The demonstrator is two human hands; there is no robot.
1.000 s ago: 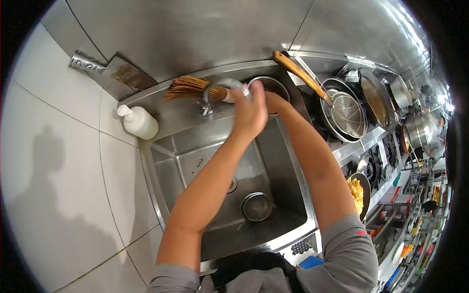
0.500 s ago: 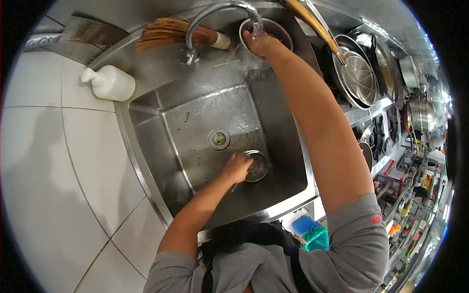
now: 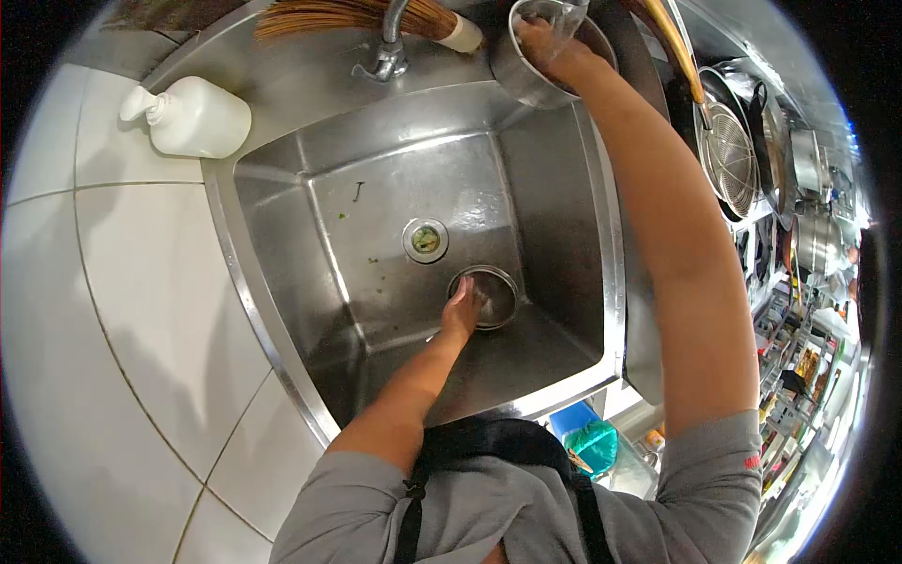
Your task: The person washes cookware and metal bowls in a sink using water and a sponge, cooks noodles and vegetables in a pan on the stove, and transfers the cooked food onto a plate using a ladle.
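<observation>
A round, shallow metal bowl (image 3: 503, 310) stands low in the sink, near its right side. My left hand (image 3: 460, 308) is closed on its left rim, the thumb lying along the edge; some fingers are hidden. At the back right corner, beside the basin, stands a deeper metal pot (image 3: 540, 85). My right hand (image 3: 554, 52) reaches over its rim and inside, where running water (image 3: 569, 21) falls. The fingers of that hand are blurred and partly covered by water, so their grip does not show.
The steel sink (image 3: 376, 235) has a drain (image 3: 426, 241) with green scraps. Behind it lie the tap (image 3: 387, 56) and a straw brush (image 3: 376, 17). A white pump bottle (image 3: 199, 117) stands on the left tiles. At right are a wire strainer (image 3: 729, 160) and several pans.
The view has shifted, so the tap and brush sit higher in it. Water splashing beside the pot has ceased. Both hands remain at the same vessels.
</observation>
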